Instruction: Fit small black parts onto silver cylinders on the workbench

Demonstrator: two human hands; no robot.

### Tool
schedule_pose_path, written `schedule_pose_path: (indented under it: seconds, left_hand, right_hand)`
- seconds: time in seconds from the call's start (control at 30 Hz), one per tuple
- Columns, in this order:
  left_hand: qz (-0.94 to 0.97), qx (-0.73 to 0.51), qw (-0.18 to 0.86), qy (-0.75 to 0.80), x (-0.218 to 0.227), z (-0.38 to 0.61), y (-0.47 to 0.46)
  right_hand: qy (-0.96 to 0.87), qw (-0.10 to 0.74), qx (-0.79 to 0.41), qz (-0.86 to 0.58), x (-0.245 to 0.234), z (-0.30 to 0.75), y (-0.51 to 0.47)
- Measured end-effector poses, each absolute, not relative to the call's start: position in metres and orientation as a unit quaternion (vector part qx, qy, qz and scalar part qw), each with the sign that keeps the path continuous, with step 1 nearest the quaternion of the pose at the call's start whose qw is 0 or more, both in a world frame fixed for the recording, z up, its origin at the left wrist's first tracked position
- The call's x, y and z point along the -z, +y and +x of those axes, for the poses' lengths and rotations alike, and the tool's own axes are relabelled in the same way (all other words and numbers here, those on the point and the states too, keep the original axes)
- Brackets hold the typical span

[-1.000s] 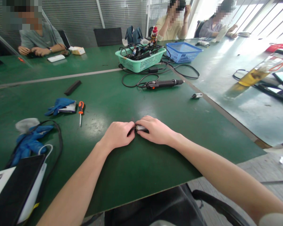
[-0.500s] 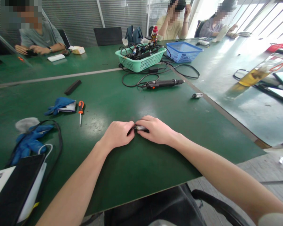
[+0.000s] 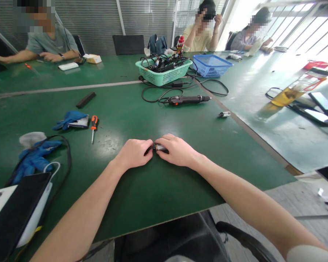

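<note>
Our view is shifting slightly while our left hand (image 3: 133, 153) and right hand (image 3: 177, 150) are staying together, their curled fingers (image 3: 165, 141) pinching a small silver metal cylinder (image 3: 160, 147) from both ends to steady it, just over the dark green table (image 3: 158, 189).

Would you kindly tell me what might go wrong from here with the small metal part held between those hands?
The small silver metal cylinder, pinched between the left hand and right hand, could slip and roll across the smooth green table. The fingers partly hide it, so a misalignment might go unnoticed.
</note>
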State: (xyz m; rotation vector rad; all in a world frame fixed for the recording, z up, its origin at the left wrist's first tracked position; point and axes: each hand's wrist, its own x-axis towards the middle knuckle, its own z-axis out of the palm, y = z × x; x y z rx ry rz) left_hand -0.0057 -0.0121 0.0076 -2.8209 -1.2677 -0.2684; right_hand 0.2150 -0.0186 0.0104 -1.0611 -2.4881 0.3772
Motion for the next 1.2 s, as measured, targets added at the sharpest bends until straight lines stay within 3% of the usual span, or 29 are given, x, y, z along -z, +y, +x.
schedule_pose_path:
  seconds: [1.2]
  left_hand:
    - [-0.913,0.085,-0.003,-0.399,-0.0141,-0.0089,-0.0155]
  right_hand:
    - [-0.899,0.186,-0.15,-0.366,-0.0162,0.2133,-0.0151]
